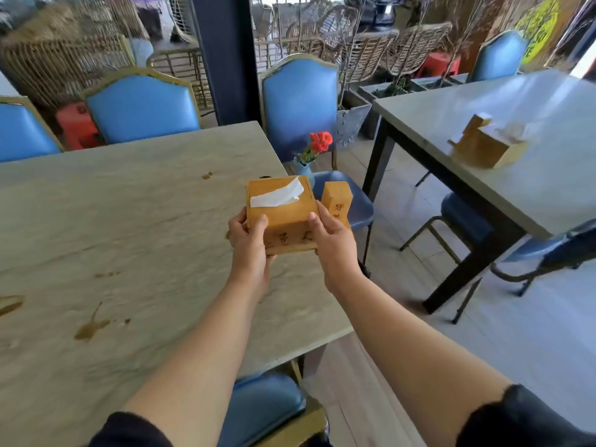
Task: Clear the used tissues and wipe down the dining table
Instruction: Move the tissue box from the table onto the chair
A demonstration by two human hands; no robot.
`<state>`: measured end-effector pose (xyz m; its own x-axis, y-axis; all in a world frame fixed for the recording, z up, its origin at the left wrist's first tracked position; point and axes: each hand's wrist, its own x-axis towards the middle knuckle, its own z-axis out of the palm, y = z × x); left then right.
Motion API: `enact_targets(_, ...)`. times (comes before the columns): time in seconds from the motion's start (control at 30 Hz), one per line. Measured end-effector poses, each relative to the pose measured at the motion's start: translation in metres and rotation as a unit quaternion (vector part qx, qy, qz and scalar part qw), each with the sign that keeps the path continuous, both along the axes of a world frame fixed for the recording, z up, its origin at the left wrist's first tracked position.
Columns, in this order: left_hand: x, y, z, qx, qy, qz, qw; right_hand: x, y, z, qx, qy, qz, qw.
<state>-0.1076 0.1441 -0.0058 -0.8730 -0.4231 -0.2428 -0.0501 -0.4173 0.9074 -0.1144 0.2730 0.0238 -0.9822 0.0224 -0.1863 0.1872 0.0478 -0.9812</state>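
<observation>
A: Both hands grip the tissue box [282, 214], left hand [248, 240] at nine o'clock, right hand [332, 243] at three, over the table [145, 221] edge.

B: A tilt could drop its side holder [337, 201]; stains [92, 329] remain at seven o'clock.

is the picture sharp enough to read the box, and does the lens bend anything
Head view: the wooden tissue box, gripped by the left hand and right hand, is fairly sharp, though its carved characters stay too soft to read; the neighbouring table and the frame edges are smeared; wide-angle distortion bows the dining table edges; daylight is even, with mild glare on that neighbouring table.
</observation>
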Motion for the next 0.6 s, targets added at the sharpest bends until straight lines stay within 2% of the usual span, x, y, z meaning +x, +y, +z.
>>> enact_targets(0.27, -0.111, 0.058, -0.013, 0.004, -0.018, 0.012, 1.000, -0.119, 0.046, -0.020, 0.000, 0.002, -0.024, 1.000)
enact_targets(0.47, -0.188, 0.103, -0.020, 0.010, -0.030, 0.029, 0.999, -0.201, 0.082, -0.040, -0.050, -0.025, -0.039, 0.998)
enact_targets(0.6, -0.246, 0.132, -0.047, -0.021, -0.062, 0.043, 0.997, -0.265, 0.111, -0.067, -0.073, -0.040, -0.044, 0.996)
